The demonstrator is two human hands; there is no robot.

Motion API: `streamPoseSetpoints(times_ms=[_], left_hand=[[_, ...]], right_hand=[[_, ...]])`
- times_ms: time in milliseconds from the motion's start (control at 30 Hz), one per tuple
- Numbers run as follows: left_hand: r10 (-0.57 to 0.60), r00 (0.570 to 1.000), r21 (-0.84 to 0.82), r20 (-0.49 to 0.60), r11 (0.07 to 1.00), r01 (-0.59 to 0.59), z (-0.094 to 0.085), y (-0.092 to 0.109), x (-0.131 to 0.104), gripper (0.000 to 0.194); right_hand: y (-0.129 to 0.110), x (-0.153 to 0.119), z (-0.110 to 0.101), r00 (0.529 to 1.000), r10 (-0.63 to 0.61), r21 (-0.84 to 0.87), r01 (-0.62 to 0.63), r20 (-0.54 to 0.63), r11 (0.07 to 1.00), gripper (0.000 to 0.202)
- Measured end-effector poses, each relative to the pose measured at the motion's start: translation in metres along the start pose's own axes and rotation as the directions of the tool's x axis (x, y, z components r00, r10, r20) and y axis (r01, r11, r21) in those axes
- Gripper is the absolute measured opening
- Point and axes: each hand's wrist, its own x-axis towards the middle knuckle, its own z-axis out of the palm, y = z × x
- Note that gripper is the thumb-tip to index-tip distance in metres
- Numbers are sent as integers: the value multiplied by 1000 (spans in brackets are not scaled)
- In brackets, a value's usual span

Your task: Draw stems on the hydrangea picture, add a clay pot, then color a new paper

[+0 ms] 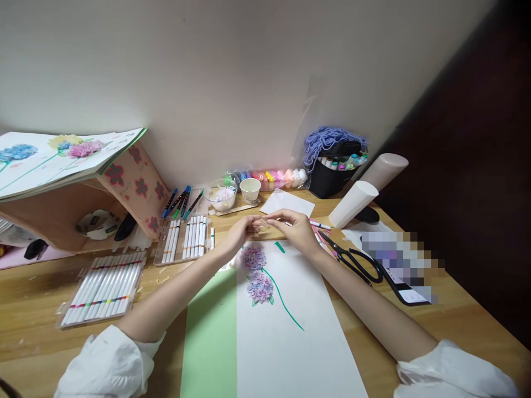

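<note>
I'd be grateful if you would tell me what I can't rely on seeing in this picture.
All in the head view:
- What the left hand and right hand have at their fingertips: too small and pale.
- The phone: partly pixelated.
- The bottom inside the paper cup: hidden by its near wall.
- The near end of the white sheet: cut off by the bottom edge.

The head camera looks forward and down, fairly near, past left hand [243,231] and right hand [295,228] to the worktop's [468,331] far edge.
</note>
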Motion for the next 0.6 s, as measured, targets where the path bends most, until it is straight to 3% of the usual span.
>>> streamPoseSetpoints(times_ms=[100,167,267,400,467,600], left_hand=[[-42,993,-279,106,958,70,18,11,-8,29],[-55,987,-410,152,905,114,27,15,-14,22],[-73,972,-513,222,839,181,33,16,-22,16],[-88,956,-589,281,771,244,46,13,-33,25],[-82,955,-587,284,773,240,59,15,-41,27],[-30,955,-583,296,786,206,83,31,-58,36]], right_hand=[[-10,-19,1,972,-236,-277,228,5,934,14],[-13,-31,-1,945,-321,-418,315,58,852,20],[-20,-50,-7,941,-318,-528,329,116,783,27],[-35,-74,-16,957,-276,-526,281,90,803,44],[-43,-81,-17,953,-291,-524,292,87,800,53],[-54,-83,-13,931,-349,-630,334,106,701,59]])
